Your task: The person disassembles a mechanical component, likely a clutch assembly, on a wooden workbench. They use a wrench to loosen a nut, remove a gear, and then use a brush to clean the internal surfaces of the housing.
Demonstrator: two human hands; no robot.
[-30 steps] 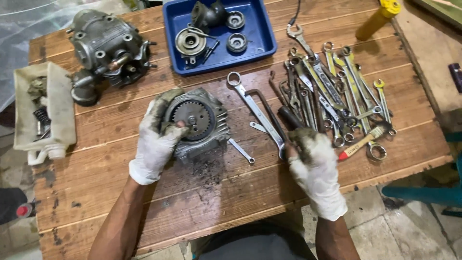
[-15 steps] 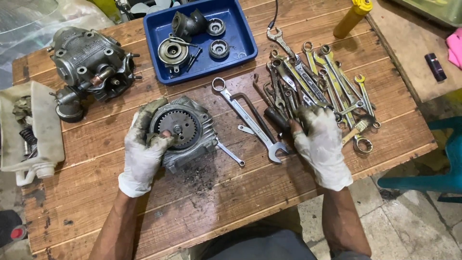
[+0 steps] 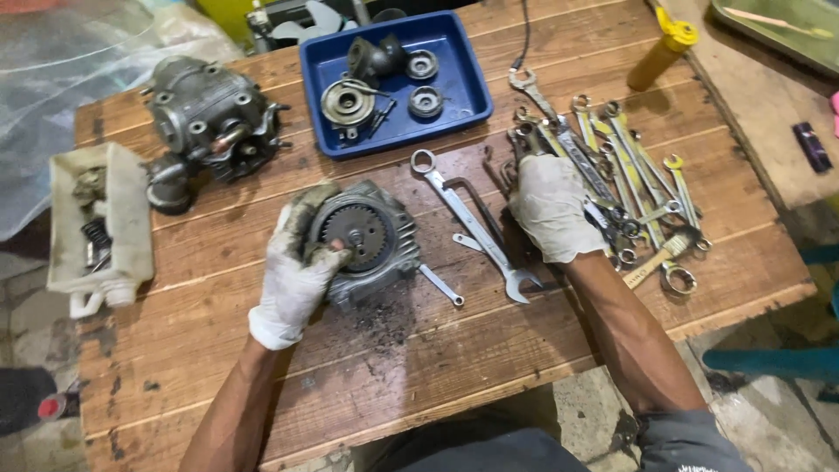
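A worn plank table (image 3: pixel 454 367) fills the frame. At far left sits a white tub (image 3: pixel 131 236) of small parts, with a grey cylinder head (image 3: pixel 210 118) above and right of it. Left of centre, the gloved left hand (image 3: pixel 297 271) curls its fingers around the geared engine part (image 3: pixel 371 240), gripping it. A blue tray (image 3: pixel 476 83) lies at upper centre. Right of centre, the gloved right hand (image 3: pixel 551 205) rests palm-down, fingers bent, on the wrenches (image 3: pixel 629 175); whether it grips one, I cannot tell.
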